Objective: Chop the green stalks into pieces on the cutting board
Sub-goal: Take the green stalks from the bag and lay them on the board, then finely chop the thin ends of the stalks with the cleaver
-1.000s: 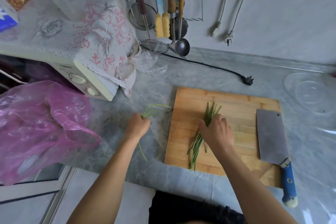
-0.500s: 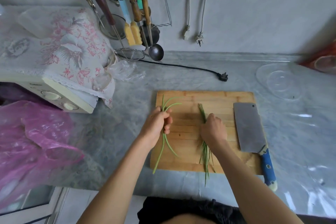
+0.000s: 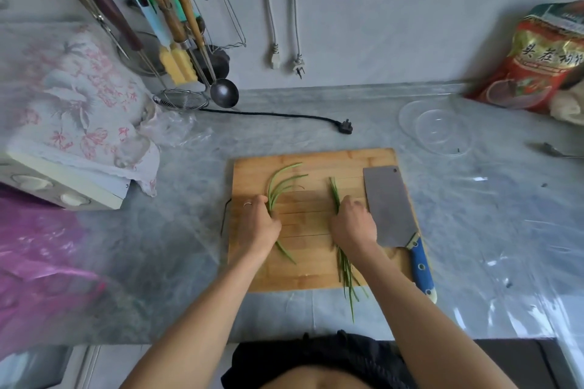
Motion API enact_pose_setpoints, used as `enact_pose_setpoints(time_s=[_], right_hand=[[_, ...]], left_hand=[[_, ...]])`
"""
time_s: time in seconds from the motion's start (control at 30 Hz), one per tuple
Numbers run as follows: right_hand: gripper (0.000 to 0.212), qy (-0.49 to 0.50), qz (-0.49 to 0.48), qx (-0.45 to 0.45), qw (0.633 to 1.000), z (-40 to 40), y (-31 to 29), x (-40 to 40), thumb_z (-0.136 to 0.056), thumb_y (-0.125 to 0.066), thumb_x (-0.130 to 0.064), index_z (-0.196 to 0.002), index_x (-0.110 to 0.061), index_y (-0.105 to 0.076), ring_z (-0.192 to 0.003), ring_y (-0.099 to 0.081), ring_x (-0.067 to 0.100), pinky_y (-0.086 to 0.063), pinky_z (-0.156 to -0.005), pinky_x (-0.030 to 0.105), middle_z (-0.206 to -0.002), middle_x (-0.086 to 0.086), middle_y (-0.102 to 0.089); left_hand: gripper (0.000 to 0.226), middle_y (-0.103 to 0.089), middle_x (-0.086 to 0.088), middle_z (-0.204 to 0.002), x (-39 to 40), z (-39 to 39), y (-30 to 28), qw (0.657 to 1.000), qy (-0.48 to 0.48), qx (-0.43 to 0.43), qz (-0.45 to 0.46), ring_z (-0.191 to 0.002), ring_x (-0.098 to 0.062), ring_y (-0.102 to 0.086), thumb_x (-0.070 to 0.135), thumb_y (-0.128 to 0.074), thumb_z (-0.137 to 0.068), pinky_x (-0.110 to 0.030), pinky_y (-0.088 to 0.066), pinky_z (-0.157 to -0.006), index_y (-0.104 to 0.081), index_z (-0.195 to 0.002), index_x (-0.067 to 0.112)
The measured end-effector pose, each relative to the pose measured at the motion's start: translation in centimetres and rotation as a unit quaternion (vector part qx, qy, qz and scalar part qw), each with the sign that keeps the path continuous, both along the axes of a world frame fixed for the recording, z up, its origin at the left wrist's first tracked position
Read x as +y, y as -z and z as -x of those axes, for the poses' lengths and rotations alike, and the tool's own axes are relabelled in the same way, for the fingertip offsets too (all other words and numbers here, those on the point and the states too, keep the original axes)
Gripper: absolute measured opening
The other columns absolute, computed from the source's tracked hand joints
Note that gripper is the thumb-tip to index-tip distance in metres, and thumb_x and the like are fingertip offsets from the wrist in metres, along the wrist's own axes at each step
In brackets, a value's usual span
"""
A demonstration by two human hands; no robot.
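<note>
- Fingers of the left hand [image 3: 259, 224] curl around a small bunch of curved green stalks [image 3: 278, 188], holding it on the left half of the cutting board [image 3: 311, 275].
- Fingers of the right hand [image 3: 354, 224] curl down over a second bundle of thin straight stalks [image 3: 346, 268]; whether they grip it or only press it to the wood is hard to tell.
- Curved stalks fan out beyond the left hand toward the board's far edge, with one end trailing back under the wrist.
- Straight stalks run from mid-board past the near edge and hang over the grey marble bench [image 3: 474, 230].
- Cleaver with a blue handle [image 3: 390, 208] lies flat on the board's right side, just beside the right hand.
- Clear glass bowl [image 3: 437, 129] sits on the bench beyond the board's right corner.
- Black power plug [image 3: 347, 127] lies behind the board.
</note>
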State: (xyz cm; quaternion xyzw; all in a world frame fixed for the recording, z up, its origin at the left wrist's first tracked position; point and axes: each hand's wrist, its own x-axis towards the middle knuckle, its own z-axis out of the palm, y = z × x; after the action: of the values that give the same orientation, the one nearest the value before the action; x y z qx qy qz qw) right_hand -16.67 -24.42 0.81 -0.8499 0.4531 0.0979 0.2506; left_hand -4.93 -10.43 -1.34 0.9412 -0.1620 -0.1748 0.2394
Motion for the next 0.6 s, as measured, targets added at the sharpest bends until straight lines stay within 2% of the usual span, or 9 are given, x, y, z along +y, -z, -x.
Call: enact_pose_setpoints(time_s=[0.1,0.23,0.3,0.4,0.5,0.6], right_hand=[[0.018,0.003,-0.005,-0.026,1.000,0.1,0.0,-0.5,-0.091,-0.044,-0.002,-0.108,-0.006,-0.049,-0.077,-0.049,0.026,-0.041,-0.062,0.034,-0.100,0.010,-0.054],[0.014,0.002,-0.017,-0.056,0.998,0.6,0.0,-1.0,-0.090,-0.047,-0.005,-0.103,-0.005,-0.049,-0.079,-0.049,0.027,-0.040,-0.064,0.034,-0.104,0.013,-0.054],[0.017,-0.018,-0.032,-0.067,0.997,0.9,0.0,-1.1,-0.091,-0.052,-0.014,-0.105,-0.005,-0.050,-0.082,-0.050,0.026,-0.041,-0.065,0.034,-0.105,0.012,-0.054],[0.028,-0.020,-0.055,-0.099,0.993,2.2,0.0,-1.8,-0.090,-0.057,-0.025,-0.110,-0.006,-0.054,-0.090,-0.055,0.026,-0.047,-0.070,0.034,-0.108,0.010,-0.056],[0.033,0.012,-0.048,-0.129,0.990,4.8,-0.3,-3.1,-0.089,-0.059,-0.028,-0.115,-0.009,-0.058,-0.098,-0.058,0.026,-0.047,-0.076,0.033,-0.110,0.007,-0.060],[0.025,0.056,-0.015,-0.142,0.988,7.9,-0.8,-4.5,-0.086,-0.060,-0.026,-0.105,-0.010,-0.059,-0.094,-0.059,0.028,-0.047,-0.072,0.034,-0.103,0.007,-0.062]], left_hand=[[0.030,-0.067,-0.007,-0.115,0.8,-0.9,0.1,0.999,-0.024,0.012,0.036,-0.104,-0.019,-0.063,0.014,-0.066,-0.091,-0.023,-0.045,-0.080,-0.063,-0.121,0.010],[0.025,-0.070,-0.001,-0.109,1.8,-0.7,-0.4,0.996,-0.040,0.014,0.076,-0.101,-0.018,-0.065,0.023,-0.067,-0.092,-0.024,-0.046,-0.081,-0.066,-0.114,0.011],[0.025,-0.069,-0.003,-0.110,2.2,0.0,-0.5,0.996,-0.041,-0.022,0.081,-0.102,-0.021,-0.065,0.024,-0.067,-0.091,-0.029,-0.050,-0.085,-0.067,-0.114,0.013],[0.020,-0.069,-0.004,-0.106,1.6,2.3,-1.0,0.990,0.011,-0.106,0.095,-0.098,-0.022,-0.064,0.020,-0.067,-0.090,-0.034,-0.052,-0.081,-0.069,-0.110,0.016],[0.019,-0.070,0.004,-0.110,-1.1,4.9,-1.6,0.986,0.103,-0.049,0.125,-0.094,-0.008,-0.062,0.021,-0.064,-0.093,-0.024,-0.050,-0.081,-0.070,-0.111,0.018],[0.024,-0.069,0.003,-0.113,-4.3,6.3,-0.9,0.985,0.130,0.006,0.117,-0.096,-0.009,-0.063,0.029,-0.062,-0.096,-0.026,-0.053,-0.081,-0.067,-0.116,0.018]])
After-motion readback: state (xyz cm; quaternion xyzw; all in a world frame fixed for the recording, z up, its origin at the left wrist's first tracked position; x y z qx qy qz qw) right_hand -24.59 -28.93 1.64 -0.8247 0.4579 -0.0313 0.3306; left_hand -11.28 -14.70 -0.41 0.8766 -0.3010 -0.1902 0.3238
